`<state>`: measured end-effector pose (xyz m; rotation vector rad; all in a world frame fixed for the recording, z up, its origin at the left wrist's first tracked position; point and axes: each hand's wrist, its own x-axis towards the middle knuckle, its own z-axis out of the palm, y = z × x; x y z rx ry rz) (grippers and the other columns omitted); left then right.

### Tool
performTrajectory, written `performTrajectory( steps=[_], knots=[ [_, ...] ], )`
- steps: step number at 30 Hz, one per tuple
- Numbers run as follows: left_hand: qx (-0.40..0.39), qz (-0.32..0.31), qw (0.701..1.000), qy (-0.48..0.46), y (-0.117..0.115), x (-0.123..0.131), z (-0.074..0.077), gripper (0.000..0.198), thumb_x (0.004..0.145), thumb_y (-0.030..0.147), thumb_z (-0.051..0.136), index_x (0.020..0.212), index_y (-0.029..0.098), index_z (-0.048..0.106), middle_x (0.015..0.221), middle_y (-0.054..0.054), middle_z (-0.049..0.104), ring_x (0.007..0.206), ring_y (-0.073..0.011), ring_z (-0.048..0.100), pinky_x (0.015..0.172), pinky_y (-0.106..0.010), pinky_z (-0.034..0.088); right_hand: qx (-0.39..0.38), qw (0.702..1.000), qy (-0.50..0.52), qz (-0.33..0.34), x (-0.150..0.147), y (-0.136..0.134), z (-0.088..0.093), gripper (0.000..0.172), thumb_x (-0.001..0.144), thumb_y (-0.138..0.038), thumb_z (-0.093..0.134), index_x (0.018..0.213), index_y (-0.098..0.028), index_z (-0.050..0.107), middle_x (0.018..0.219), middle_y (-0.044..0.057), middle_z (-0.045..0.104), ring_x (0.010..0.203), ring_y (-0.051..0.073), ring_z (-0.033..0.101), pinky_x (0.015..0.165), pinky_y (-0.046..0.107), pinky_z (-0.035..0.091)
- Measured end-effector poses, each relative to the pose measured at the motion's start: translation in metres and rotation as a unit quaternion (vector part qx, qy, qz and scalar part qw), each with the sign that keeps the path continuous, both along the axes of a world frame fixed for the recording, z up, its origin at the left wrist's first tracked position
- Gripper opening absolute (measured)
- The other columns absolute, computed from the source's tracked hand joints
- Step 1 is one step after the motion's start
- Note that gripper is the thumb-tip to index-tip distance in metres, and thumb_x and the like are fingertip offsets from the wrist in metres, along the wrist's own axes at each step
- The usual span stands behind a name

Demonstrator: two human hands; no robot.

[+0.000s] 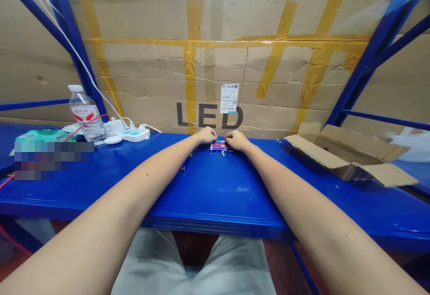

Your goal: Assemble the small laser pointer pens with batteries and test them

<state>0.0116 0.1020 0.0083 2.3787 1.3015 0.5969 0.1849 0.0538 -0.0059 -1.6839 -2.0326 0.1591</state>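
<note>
Several slim, shiny coloured tubes (218,146), blue, red and purple among them, lie side by side in a small stack toward the back of the table. Small silvery metal bits (223,153) show at their near side. My left hand (207,135) is at the stack's upper left end, its fingers curled and closed. Opposite it, my right hand (236,140) is closed at the right end, fingertips pinched. Whatever lies within either hand's fingers is too small and hidden to make out. Another dark blue piece with metal bits (183,168) lies beside my left forearm.
An open cardboard box (349,151) stands on the blue table (215,196) at right. At left are a plastic bottle (86,115), a white power strip (135,133) with cables, and a green packet (43,135). A large cardboard panel (151,75) closes off the back.
</note>
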Motion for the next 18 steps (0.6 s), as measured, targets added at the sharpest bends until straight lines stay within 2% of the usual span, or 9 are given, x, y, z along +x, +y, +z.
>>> performTrajectory(
  steps=[6,12,18],
  knots=[
    [-0.002,0.003,1.000,0.025,-0.0043,-0.0023,0.0018,0.020,0.073,0.014,0.061,0.083,0.012,0.077,0.083,-0.007,0.074,0.073,-0.0168,0.062,0.066,-0.025,0.045,-0.010,1.000,0.003,0.013,-0.0027,-0.0015,0.0001,0.031,0.082,-0.010,0.051,0.097,-0.015,0.077,0.103,0.008,0.074,0.094,0.019,0.065,0.083,0.023,0.045],
    [0.001,0.004,1.000,0.029,-0.0048,-0.0033,0.0012,0.020,0.075,0.015,0.059,0.082,0.012,0.077,0.079,-0.006,0.072,0.072,-0.0166,0.062,0.067,-0.024,0.045,-0.006,1.000,-0.006,0.016,-0.0028,-0.0001,-0.0017,0.033,0.085,-0.013,0.049,0.106,-0.014,0.075,0.112,0.009,0.072,0.105,0.021,0.064,0.091,0.025,0.044],
    [0.017,0.012,1.000,0.020,-0.0042,-0.0074,0.0036,0.022,0.075,0.016,0.058,0.088,0.012,0.075,0.090,-0.008,0.073,0.080,-0.0182,0.064,0.072,-0.024,0.047,0.027,1.000,-0.001,0.010,-0.0005,-0.0009,-0.0018,0.036,0.086,-0.013,0.046,0.112,-0.013,0.071,0.119,0.011,0.069,0.111,0.022,0.061,0.097,0.029,0.042]
  ],
)
